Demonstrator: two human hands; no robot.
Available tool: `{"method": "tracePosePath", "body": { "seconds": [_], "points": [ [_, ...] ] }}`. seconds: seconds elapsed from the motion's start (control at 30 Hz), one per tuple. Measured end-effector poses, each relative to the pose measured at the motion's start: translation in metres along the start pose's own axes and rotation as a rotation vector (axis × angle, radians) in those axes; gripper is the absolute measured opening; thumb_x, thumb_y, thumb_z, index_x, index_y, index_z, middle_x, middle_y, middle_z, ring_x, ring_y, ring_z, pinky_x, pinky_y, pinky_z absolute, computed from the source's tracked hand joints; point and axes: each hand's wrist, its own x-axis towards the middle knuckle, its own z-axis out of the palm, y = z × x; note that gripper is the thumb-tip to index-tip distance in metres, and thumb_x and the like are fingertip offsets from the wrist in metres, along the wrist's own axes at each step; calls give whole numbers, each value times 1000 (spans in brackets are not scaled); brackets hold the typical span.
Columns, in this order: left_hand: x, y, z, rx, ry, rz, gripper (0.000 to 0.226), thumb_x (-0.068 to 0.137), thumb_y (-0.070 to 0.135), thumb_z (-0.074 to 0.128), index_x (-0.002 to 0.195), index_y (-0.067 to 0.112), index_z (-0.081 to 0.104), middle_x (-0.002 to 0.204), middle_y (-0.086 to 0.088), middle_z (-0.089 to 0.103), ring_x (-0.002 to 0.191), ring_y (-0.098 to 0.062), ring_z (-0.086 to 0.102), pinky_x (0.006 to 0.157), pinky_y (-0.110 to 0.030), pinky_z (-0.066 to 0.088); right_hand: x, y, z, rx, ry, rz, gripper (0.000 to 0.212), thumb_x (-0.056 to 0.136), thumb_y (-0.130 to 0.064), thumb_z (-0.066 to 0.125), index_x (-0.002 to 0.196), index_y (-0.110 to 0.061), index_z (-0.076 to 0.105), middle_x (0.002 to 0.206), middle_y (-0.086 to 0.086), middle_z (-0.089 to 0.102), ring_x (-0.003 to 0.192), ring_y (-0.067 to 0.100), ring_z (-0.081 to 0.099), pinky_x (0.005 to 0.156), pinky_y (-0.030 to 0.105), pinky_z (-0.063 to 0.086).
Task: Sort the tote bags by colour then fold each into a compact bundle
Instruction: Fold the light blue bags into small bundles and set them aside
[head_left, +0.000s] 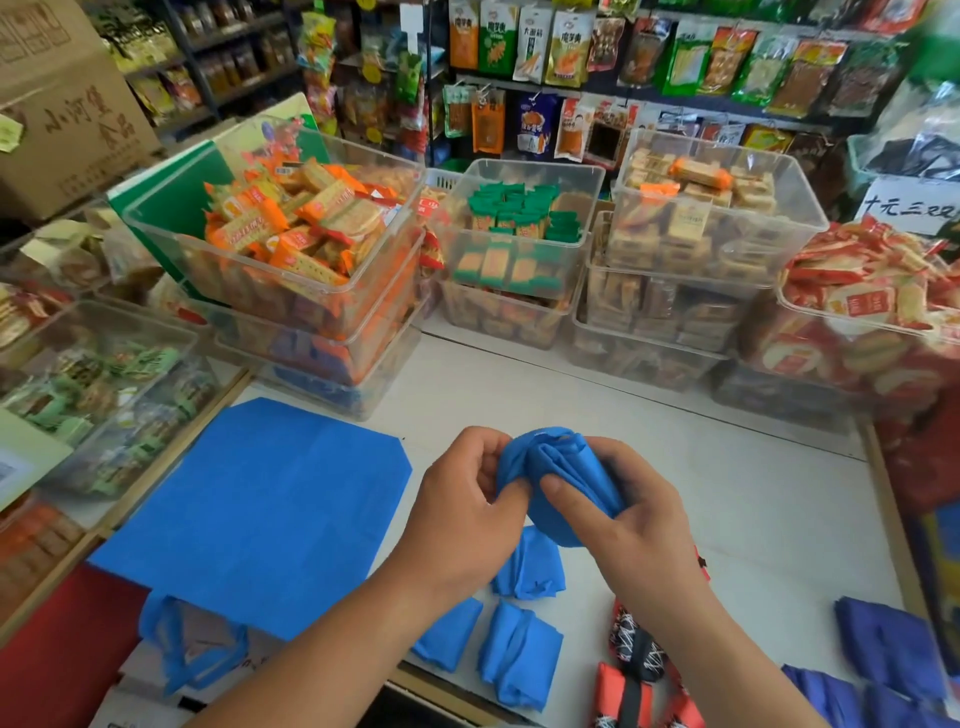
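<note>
- Blue crumpled fabric tote bag (558, 483) sits above the white bench (727, 499), bunched between both hands.
- Left hand (462, 514) pinches its left edge.
- Right hand (623, 512) grips its right side.

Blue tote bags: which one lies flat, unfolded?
The big blue bag spread flat left of the left hand; the other blue ones are small folded bundles.
</note>
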Motion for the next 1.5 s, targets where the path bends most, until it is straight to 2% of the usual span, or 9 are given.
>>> {"method": "tracePosePath", "body": {
  "seconds": [0.17,0.27,0.37,0.67,0.87,1.0,1.17,1.33,1.5],
  "points": [
    [-2,0,0,-7,-36,-31,23,96,11,65,109,29,68,98,13,73,93,-7,69,85,-26,58,10,1,2,-18,167,2,36,81,-14,86,96,-34,60,96,-13,72,93,9,70,78,28,56],
    [-7,2,4,-191,8,-147,10,98,30,67,105,25,72,102,8,76,100,-9,71,94,-34,57,12,-4,0,-29,109,-49,34,77,-9,88,90,-34,67,90,-13,73,85,9,71,69,20,55],
    [-3,4,3,-350,44,-295,40,86,47,74,109,14,70,101,-3,78,98,-17,75,92,-42,60,9,-6,1,-35,15,-55,33,75,-8,90,96,-27,73,89,-17,74,81,3,70,66,13,52],
    [-4,7,-10,-498,-281,-453,47,80,41,78,114,8,74,114,-10,76,111,-19,72,106,-38,52,5,3,-2,-200,-120,-234,34,74,-1,89,92,-25,74,94,-7,73,89,18,71,72,25,57],
    [0,8,-9,-318,-249,-410,33,91,30,76,110,3,70,105,-11,77,104,-20,74,101,-40,56,10,7,-8,-222,-131,-219,37,71,-2,92,94,-22,71,90,-8,73,78,17,71,68,34,57],
    [4,11,-11,-136,-208,-291,17,93,30,75,98,14,72,100,-13,75,101,-28,72,95,-45,58,10,4,-6,-217,-110,-248,46,70,2,91,96,-22,61,86,-9,69,73,13,68,62,19,52],
    [3,9,-10,-96,-108,-92,12,97,26,68,92,17,64,90,-12,70,89,-28,73,79,-44,64,6,-4,-7,-62,-21,-122,42,64,-7,96,94,-23,71,92,-15,76,83,3,74,70,14,56],
    [1,6,-6,-169,-72,-137,12,99,24,67,95,13,64,97,-14,69,89,-19,74,75,-40,64,7,2,-14,-39,-167,-83,36,78,-4,87,103,-24,70,95,-11,75,85,7,73,70,15,54],
    [9,8,-14,-108,-265,-326,30,94,45,69,104,17,74,104,-1,76,93,-6,66,90,-35,54,9,16,-19,-271,-223,-273,34,83,-6,82,105,-25,65,104,-10,67,97,18,67,79,20,52]
  ]
}}
